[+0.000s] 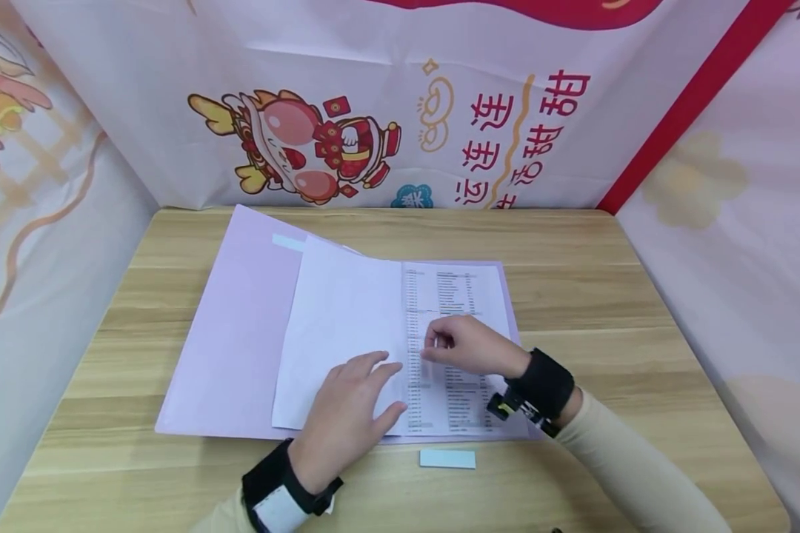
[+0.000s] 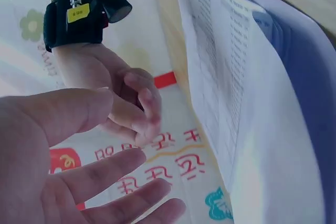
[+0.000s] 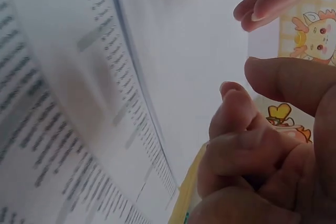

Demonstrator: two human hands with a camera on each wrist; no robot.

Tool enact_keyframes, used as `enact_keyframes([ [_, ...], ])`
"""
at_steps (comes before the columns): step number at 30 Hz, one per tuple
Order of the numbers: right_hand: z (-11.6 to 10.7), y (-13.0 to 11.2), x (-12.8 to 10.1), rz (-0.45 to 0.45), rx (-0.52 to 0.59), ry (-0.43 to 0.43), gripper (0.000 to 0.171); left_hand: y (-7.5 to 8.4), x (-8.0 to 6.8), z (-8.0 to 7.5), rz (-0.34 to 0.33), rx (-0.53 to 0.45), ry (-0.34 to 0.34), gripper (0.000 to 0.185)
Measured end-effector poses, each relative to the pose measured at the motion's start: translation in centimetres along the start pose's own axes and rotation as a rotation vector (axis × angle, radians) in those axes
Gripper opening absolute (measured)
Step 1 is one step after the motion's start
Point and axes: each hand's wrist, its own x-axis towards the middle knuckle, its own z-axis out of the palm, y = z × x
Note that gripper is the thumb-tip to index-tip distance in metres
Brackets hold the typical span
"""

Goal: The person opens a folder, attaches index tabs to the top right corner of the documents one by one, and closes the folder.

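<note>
Lilac folder [image 1: 233, 333] lies open on the wooden surface [image 1: 607, 296]. Left hand [image 1: 347, 414] rests flat on the blank sheet [image 1: 340, 318] inside it, fingers spread. Right hand [image 1: 470, 344] sits on the printed list [image 1: 453, 296] beside that sheet, fingers curled together, holding nothing I can see.

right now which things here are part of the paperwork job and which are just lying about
In use:
- open lilac plastic folder
- blank white sheet, under the flat left hand
- printed white list page, under the curled right hand

Lying about:
- small pale blue rectangular slip on the wooden table
</note>
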Motion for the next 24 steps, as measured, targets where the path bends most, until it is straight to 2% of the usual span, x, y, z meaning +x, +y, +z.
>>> enact_keyframes([
  [7, 0.4, 1.2, -4.2, 0.001, 0.013, -0.018, 0.016, 0.5, 0.9, 1.2, 0.061, 0.027, -0.084, 0.05],
  [16, 1.5, 1.8, -9.4, 0.027, -0.013, -0.016, 0.019, -0.3, 1.3, 3.2, 0.185, 0.1, -0.197, 0.056],
  [20, 3.0, 2.0, -10.9, 0.048, -0.021, -0.029, 0.018, -0.6, 1.1, 4.0, 0.207, 0.124, -0.233, 0.061],
  [24, 4.5, 2.4, -11.4, 0.064, -0.038, -0.034, 0.022, -0.7, 0.9, 4.8, 0.215, 0.171, -0.237, 0.062],
])
